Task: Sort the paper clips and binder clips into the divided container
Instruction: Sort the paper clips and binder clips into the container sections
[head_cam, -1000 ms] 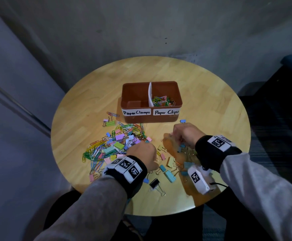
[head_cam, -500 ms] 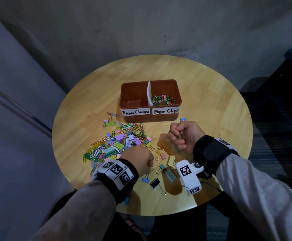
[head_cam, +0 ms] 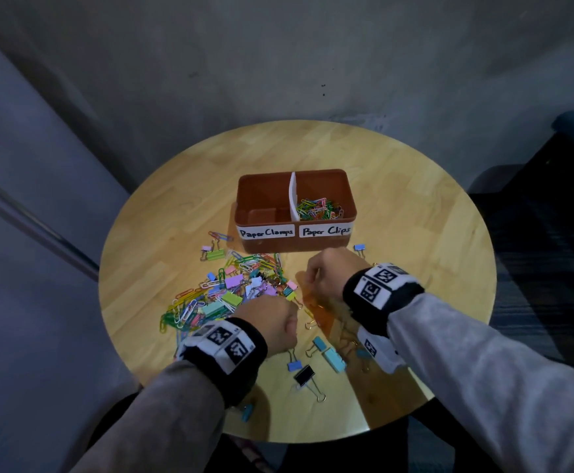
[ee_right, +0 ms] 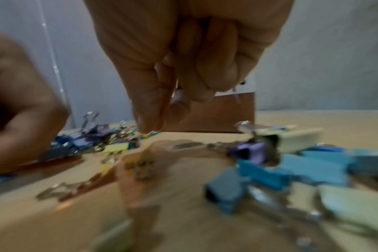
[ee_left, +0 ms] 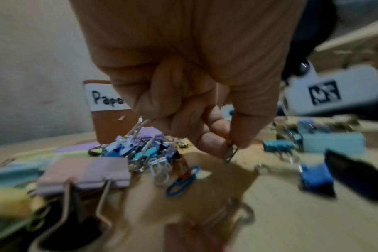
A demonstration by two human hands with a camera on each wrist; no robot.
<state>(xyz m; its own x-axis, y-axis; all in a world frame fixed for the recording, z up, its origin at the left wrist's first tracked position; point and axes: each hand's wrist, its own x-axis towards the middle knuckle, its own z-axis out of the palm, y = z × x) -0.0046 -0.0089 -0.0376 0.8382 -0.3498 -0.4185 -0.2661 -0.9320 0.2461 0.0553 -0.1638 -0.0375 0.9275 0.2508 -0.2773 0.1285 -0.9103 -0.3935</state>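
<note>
The box sits at the centre of the round surface, its long axis running left to right across the frame, with the labels "Paper Clamps" and "Paper Clips" facing the viewer. The right compartment holds a heap of coloured paper clips; the left one shows only its brown floor. A mixed pile of clips spreads from the box's lower left down toward the left hand, and loose binder clips, among them a black one, lie in the lower middle of the frame.

In the left wrist view the left hand's fingers are curled, thumb and forefinger pinching a small metal clip that hangs end-down just above the surface. The right hand sits just below the box's right half; its fingers are bunched and point down at the surface, but blur hides whether they hold anything.
</note>
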